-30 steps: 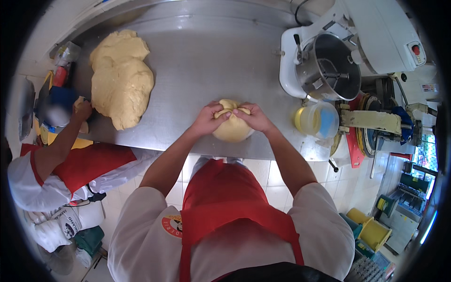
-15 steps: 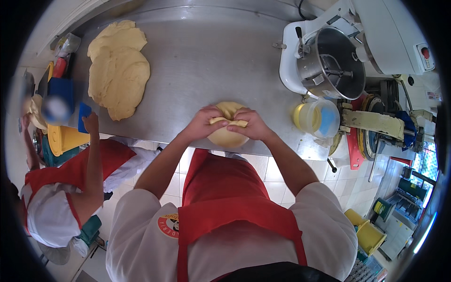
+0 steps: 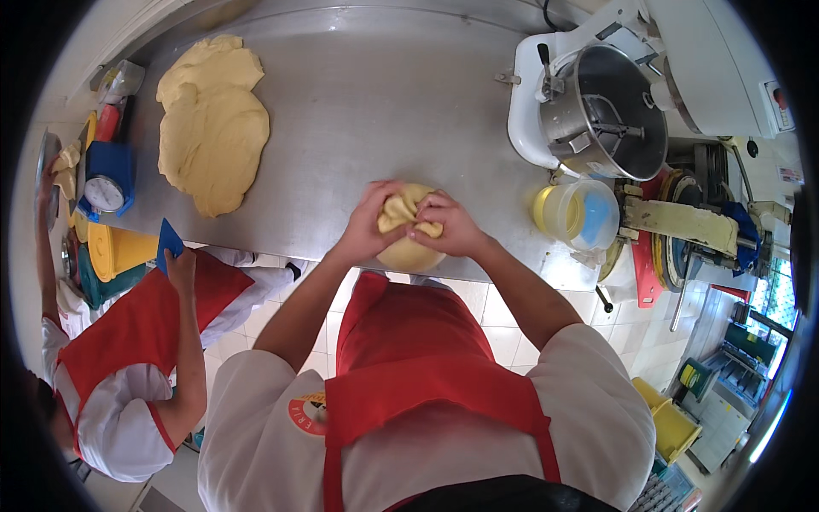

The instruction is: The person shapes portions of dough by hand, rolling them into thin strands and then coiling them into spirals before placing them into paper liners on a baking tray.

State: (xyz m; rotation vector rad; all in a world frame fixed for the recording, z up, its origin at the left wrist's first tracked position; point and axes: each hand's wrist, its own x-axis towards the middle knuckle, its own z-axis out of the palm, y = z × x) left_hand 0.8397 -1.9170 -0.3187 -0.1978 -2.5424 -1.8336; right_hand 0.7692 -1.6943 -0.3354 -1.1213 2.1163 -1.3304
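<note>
A round ball of yellow dough [image 3: 409,255] rests at the front edge of the steel table, its top gathered into folds. My left hand [image 3: 375,220] grips the dough from the left side, thumb pressed toward the middle. From the right, my right hand [image 3: 450,225] pinches the folded dough, its fingers curled in and its thumb near the other one. Beyond my left hand, a large flat slab of dough [image 3: 213,141] lies on the table.
A stand mixer with a steel bowl [image 3: 589,128] stands at the far right. Before it sits a clear plastic tub [image 3: 589,213] beside yellow liquid. At left, a co-worker in a red apron [image 3: 136,316] holds a blue scraper [image 3: 169,242] near a blue dial scale [image 3: 106,193].
My hands have squeezed the top of the dough ball into tighter, more bunched folds. The co-worker's scraper hand has moved nearer to me, and their other hand now holds dough farther back.
</note>
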